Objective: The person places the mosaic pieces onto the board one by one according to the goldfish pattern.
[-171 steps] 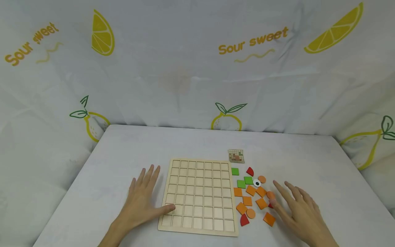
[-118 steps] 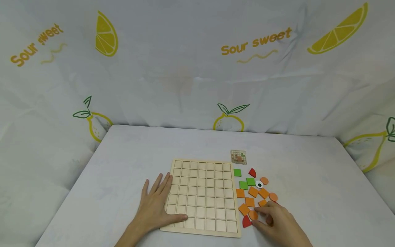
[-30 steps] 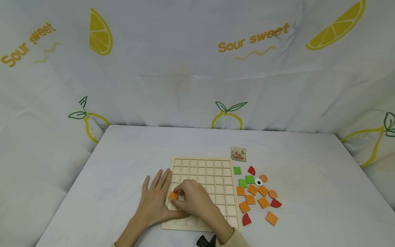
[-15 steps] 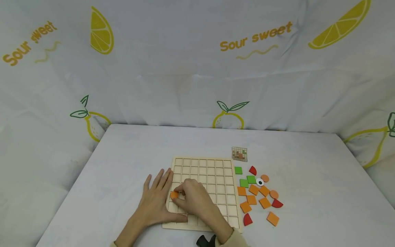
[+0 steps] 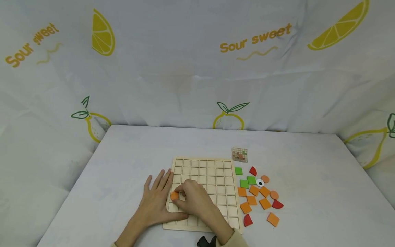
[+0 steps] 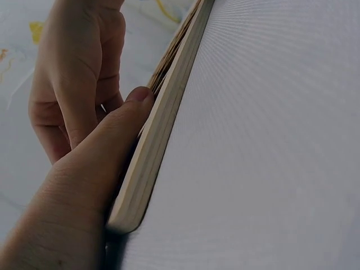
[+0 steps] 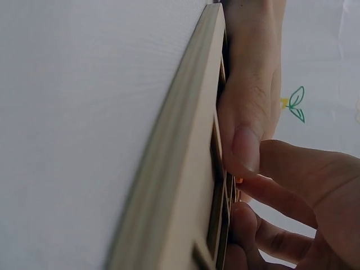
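The orange disc (image 5: 174, 196) is pinched between thumb and forefinger of the right hand (image 5: 195, 198), at a left-column cell of the board (image 5: 219, 180); whether it sits flat in the recess cannot be told. The likeliest fault is a tilted disc caught on a divider, the cause being an off-centre release, since the fingers partly cover the cell. A second is a skewed board, should the left hand (image 5: 155, 202) slacken while the right pushes sideways. Pose: the right hand reaches across the board from its near side, back upward, its grip closed on the disc; the left hand lies with its grip spread, fingers fanned beside the left rim over the desk (image 5: 308, 178), thumb across the near left cells.
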Action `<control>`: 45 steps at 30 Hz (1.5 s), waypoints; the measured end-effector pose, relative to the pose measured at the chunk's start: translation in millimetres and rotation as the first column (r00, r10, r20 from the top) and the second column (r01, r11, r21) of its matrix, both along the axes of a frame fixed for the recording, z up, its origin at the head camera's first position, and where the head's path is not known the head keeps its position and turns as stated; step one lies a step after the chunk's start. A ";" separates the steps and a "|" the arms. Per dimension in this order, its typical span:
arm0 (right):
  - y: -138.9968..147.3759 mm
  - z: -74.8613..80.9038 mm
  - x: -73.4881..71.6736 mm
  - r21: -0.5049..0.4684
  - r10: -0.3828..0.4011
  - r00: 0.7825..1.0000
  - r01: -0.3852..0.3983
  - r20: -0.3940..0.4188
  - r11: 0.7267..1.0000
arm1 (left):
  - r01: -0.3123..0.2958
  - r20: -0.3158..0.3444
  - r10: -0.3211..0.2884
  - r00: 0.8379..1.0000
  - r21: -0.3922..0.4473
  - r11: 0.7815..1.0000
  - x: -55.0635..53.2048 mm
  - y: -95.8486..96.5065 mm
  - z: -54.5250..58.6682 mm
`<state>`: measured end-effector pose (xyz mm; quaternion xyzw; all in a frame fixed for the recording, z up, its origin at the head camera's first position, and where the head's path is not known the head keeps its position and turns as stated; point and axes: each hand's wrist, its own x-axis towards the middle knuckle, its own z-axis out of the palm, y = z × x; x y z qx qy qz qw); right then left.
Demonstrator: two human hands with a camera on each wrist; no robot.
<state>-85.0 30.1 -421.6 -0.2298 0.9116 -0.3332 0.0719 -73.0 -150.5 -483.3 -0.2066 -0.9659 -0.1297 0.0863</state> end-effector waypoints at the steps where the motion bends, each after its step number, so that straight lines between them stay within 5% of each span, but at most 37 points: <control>1: 0.3 0.3 0.3 -0.001 0.002 1.000 -0.002 0.002 1.000 | -0.002 -0.001 0.002 1.000 -0.003 1.000 0.0 0.1 0.1; 27: 7.5 1.5 -0.9 -0.019 0.018 1.000 -0.018 0.022 1.000 | -0.008 0.020 0.008 1.000 -0.007 1.000 0.0 1.0 3.2; 45: 73.5 25.9 -2.0 0.050 -0.130 0.989 0.134 -0.070 0.990 | -0.007 0.047 0.006 0.999 0.021 1.000 0.1 2.0 3.1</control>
